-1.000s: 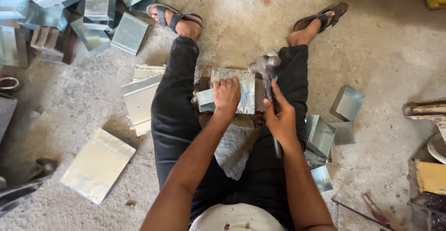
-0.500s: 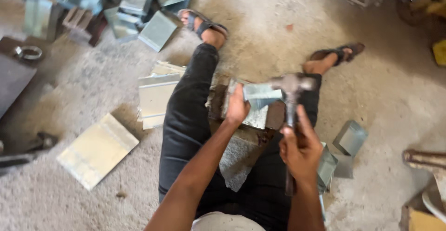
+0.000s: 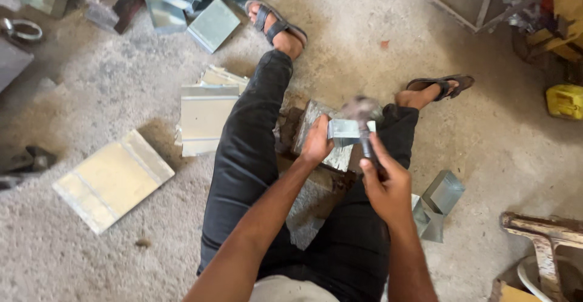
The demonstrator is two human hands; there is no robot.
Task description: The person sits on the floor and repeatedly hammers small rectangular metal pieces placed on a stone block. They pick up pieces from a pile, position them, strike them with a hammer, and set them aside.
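I sit on a concrete floor with my legs spread, in black trousers and sandals. My left hand (image 3: 317, 143) grips a small folded sheet-metal piece (image 3: 344, 132) and holds it on a metal block (image 3: 310, 123) between my legs. My right hand (image 3: 386, 183) is closed around the handle of a hammer (image 3: 362, 115). The hammer's head is blurred and sits right at the sheet-metal piece.
Flat sheet-metal panels (image 3: 205, 117) lie left of my left leg, another panel (image 3: 112, 179) farther left. Bent metal boxes (image 3: 212, 23) are piled at the top left, small ones (image 3: 438, 200) by my right thigh. A wooden stand (image 3: 546, 232) is at the lower right, a yellow container (image 3: 565, 100) at the right.
The hammer has come down from a raised position onto the metal piece. My left hand has kept its hold on the piece. The camera has shifted a little to the left.
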